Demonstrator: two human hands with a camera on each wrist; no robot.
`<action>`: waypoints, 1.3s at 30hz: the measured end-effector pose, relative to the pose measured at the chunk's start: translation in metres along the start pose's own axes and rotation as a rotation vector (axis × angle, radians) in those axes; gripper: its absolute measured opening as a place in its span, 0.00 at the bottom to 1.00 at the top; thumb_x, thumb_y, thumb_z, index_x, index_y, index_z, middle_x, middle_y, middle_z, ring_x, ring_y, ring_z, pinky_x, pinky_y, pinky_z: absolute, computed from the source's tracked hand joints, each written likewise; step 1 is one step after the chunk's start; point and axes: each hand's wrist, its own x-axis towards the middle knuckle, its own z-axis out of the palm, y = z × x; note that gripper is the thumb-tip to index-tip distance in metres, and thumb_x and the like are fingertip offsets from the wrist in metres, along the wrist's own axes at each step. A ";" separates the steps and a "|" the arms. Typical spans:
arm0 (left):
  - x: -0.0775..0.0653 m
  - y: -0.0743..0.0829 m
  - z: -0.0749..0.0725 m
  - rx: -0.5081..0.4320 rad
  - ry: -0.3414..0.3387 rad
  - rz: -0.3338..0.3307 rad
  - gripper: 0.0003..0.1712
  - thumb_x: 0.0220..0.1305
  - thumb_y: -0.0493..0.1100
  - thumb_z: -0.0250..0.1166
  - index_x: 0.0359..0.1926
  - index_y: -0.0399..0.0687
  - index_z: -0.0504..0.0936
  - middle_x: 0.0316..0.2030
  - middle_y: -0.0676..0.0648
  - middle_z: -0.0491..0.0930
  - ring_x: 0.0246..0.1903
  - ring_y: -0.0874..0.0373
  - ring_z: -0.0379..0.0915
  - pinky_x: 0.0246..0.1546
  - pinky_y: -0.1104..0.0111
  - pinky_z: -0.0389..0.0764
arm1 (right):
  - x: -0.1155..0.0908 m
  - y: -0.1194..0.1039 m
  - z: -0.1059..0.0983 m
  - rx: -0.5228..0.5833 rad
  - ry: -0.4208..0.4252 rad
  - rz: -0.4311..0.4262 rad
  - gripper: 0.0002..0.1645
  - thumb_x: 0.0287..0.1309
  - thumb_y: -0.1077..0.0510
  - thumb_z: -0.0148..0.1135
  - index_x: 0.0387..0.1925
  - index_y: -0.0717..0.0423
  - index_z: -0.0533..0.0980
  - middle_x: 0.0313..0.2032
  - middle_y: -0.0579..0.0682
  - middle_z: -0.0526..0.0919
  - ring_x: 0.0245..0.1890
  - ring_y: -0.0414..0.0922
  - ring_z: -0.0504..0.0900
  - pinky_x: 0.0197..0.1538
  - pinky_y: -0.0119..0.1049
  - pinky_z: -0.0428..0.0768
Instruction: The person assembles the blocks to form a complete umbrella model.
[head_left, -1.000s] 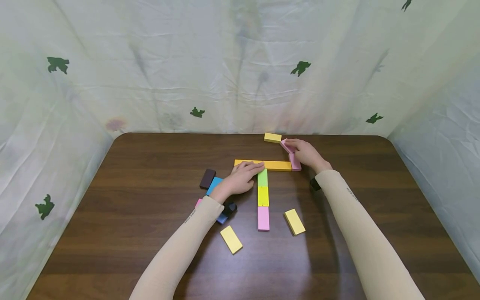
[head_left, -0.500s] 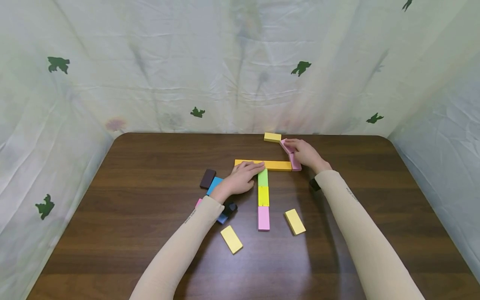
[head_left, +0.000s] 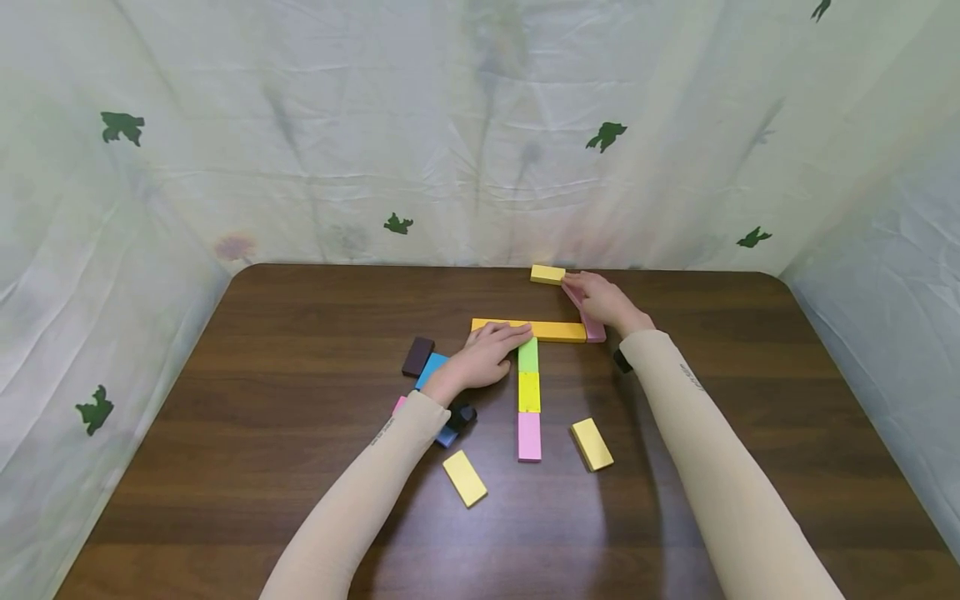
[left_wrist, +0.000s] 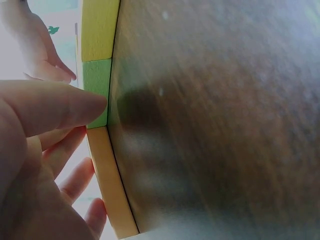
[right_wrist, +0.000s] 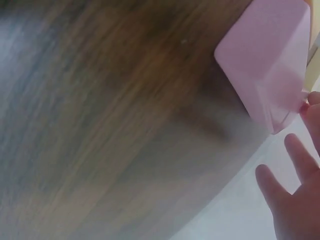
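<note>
Left hand: the left hand (head_left: 486, 353) lies flat on the table (head_left: 300, 433). Its fingers are straight, and the tips press on the long orange block (head_left: 558, 331). It grips nothing.

Right hand: the right hand (head_left: 604, 302) lies over two pink blocks near the far edge. Its fingers touch the far pink block (head_left: 572, 293). I cannot tell if they are curled round it or just pushing it.

Pink blocks: the far pink block is tilted, between the small yellow block (head_left: 547, 273) and the near pink block (head_left: 595, 330). The near pink block touches the right end of the long orange block.

Long side: the long orange block runs left to right. The pink blocks run away from it, toward the far edge.

Which hand is nearer: the right hand is on the pink blocks. The left hand is well apart from them.

Middle row: a green block (head_left: 528, 356), a yellow block (head_left: 528, 392) and a pink block (head_left: 528, 437) sit in a line toward the person.

Loose blocks: two yellow ones (head_left: 465, 478) (head_left: 592, 443), a brown one (head_left: 417, 357) and a blue one (head_left: 430, 370).
</note>
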 end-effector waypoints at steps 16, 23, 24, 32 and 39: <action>0.001 0.000 0.000 0.002 0.000 -0.009 0.33 0.69 0.36 0.51 0.73 0.53 0.57 0.72 0.51 0.55 0.69 0.47 0.47 0.66 0.50 0.47 | -0.016 0.012 0.002 0.071 0.063 -0.023 0.36 0.55 0.73 0.42 0.68 0.59 0.64 0.68 0.59 0.63 0.69 0.57 0.55 0.67 0.53 0.54; 0.001 0.000 0.001 -0.006 0.011 -0.002 0.33 0.68 0.35 0.52 0.73 0.52 0.58 0.71 0.51 0.56 0.69 0.46 0.48 0.66 0.49 0.48 | -0.019 0.016 0.003 0.113 0.053 -0.001 0.36 0.56 0.73 0.42 0.69 0.60 0.63 0.68 0.58 0.62 0.69 0.57 0.56 0.67 0.53 0.55; 0.001 0.000 0.001 -0.005 0.010 -0.005 0.33 0.69 0.35 0.52 0.73 0.53 0.58 0.71 0.51 0.56 0.69 0.46 0.47 0.66 0.49 0.48 | -0.019 0.017 0.003 0.111 0.053 -0.003 0.36 0.56 0.73 0.42 0.69 0.59 0.63 0.68 0.58 0.62 0.69 0.56 0.57 0.67 0.53 0.55; 0.001 0.000 0.001 -0.003 0.004 -0.008 0.33 0.69 0.35 0.52 0.73 0.53 0.58 0.71 0.51 0.55 0.69 0.46 0.46 0.66 0.49 0.47 | -0.014 0.012 0.002 0.109 0.053 -0.019 0.38 0.55 0.74 0.41 0.70 0.58 0.62 0.70 0.56 0.59 0.70 0.55 0.53 0.68 0.53 0.52; 0.000 0.000 0.001 -0.004 0.004 -0.005 0.34 0.68 0.35 0.52 0.73 0.53 0.58 0.72 0.52 0.55 0.69 0.47 0.47 0.65 0.49 0.47 | -0.003 0.003 0.000 -0.006 0.017 -0.031 0.33 0.62 0.70 0.39 0.70 0.59 0.61 0.70 0.57 0.59 0.71 0.56 0.51 0.69 0.52 0.50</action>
